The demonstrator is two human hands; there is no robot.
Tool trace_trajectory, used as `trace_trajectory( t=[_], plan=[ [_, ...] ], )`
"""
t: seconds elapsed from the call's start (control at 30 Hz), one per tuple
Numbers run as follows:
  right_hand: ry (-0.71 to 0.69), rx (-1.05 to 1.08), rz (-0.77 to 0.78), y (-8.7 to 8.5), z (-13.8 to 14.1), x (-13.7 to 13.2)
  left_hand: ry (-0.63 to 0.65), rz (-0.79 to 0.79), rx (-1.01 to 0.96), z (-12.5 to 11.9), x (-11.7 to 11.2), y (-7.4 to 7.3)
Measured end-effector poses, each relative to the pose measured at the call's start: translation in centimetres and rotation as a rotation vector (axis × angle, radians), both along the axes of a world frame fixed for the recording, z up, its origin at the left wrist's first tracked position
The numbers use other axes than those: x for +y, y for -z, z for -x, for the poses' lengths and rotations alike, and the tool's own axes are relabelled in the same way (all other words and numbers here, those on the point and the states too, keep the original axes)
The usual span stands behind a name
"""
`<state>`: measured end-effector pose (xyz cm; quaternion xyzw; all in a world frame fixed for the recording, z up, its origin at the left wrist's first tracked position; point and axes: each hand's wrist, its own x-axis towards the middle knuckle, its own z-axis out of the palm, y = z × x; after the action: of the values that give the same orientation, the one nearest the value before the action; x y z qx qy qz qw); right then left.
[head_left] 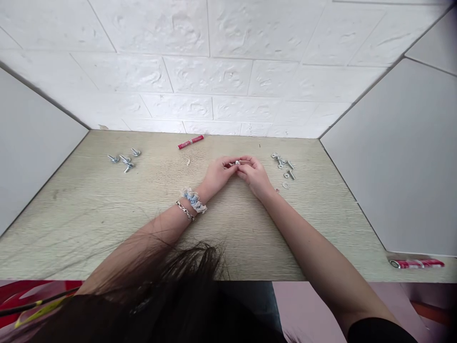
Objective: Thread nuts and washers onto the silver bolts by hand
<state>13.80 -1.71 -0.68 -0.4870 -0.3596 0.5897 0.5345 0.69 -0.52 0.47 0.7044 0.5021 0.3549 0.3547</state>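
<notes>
Centrally on the counter, the left hand and right hand meet, fingertips together, with a small silver fastener pinched between them. Both grips look closed on it, though the fingers hide most of it, so which hand bears more of its weight cannot be told. Its long axis seems to run roughly sideways, from one hand toward the other, and neither hand is clearly nearer. Both forearms angle inward from the bottom of the view, the left with a blue scrunchie and a chain bracelet at the wrist. Left of the hands lies a loose cluster of bolts; to the right sits a scatter of nuts and bolts, with one washer a little apart, just below it. A red tube lies near the back wall, and a second red tube sits by the front right corner. Loose hair hangs across the bottom of the view.
</notes>
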Motion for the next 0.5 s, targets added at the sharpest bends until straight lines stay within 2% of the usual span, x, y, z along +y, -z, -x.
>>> trace_trajectory(
  t=[0.23, 0.5],
  plan=[
    [-0.015, -0.127, -0.020, 0.21, -0.09, 0.23, 0.064, -0.073, 0.194, -0.16, 0.05, 0.11],
    [-0.056, -0.169, -0.039, -0.28, -0.33, -0.12, 0.069, -0.067, 0.217, -0.01, 0.13, -0.04]
  ],
)
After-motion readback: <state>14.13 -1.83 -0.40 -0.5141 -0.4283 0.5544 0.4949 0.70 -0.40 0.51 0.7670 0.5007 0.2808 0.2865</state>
